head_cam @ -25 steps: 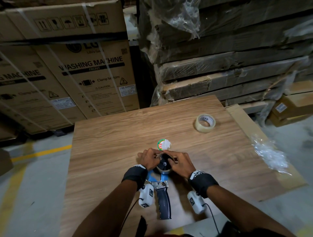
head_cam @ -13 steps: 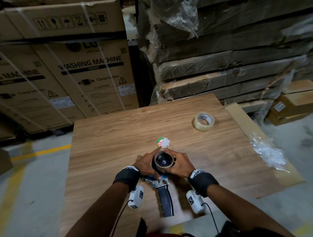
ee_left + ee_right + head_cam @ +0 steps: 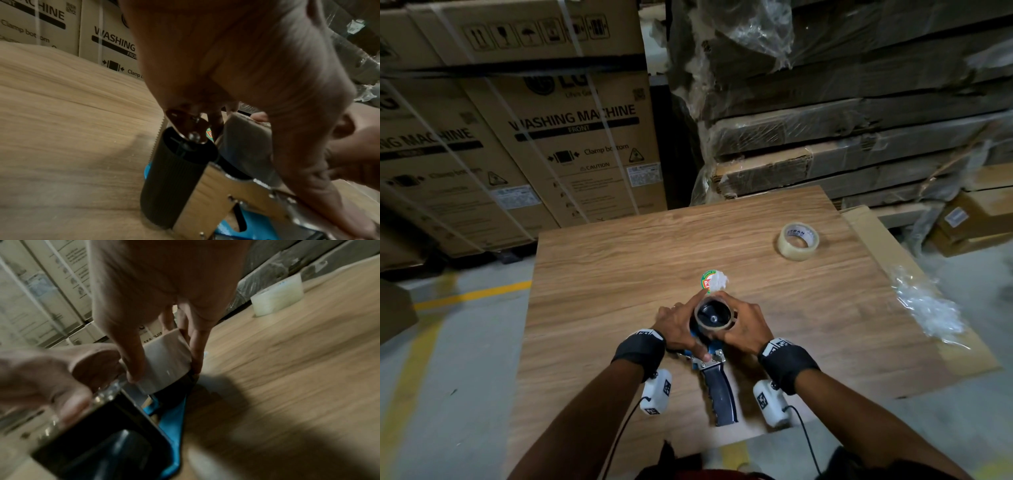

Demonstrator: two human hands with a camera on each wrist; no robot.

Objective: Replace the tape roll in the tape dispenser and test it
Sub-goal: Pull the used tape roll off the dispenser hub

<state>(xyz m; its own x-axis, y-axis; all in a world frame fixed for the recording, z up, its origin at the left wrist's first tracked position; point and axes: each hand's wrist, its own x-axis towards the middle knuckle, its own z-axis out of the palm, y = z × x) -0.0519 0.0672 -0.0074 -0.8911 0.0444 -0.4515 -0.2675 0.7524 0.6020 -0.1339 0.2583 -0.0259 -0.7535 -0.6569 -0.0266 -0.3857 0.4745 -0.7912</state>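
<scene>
The tape dispenser (image 3: 720, 394), blue frame and black handle, lies flat on the wooden table (image 3: 619, 274). My left hand (image 3: 678, 325) holds its front end down, thumb on the metal plate by the handle. My right hand (image 3: 748, 329) grips the old tape roll (image 3: 714, 317), a thin brown ring standing around the black hub. In the right wrist view, thumb and fingers pinch the old tape roll (image 3: 166, 363) from both sides. The left wrist view shows the ribbed black roller (image 3: 176, 178) and serrated blade (image 3: 157, 141). A fresh clear tape roll (image 3: 798, 240) lies at the far right.
A crumpled white wrapper with a round label (image 3: 714, 281) lies just beyond the hands. Loose plastic film (image 3: 924, 305) sits on a cardboard sheet at the table's right edge. Stacked washing-machine cartons (image 3: 534, 137) and wrapped flat packs (image 3: 842, 120) stand behind.
The old roll has come up into view between my hands, its open ring now facing the camera. My left hand has shifted back along the dispenser, its thumb now on the metal plate.
</scene>
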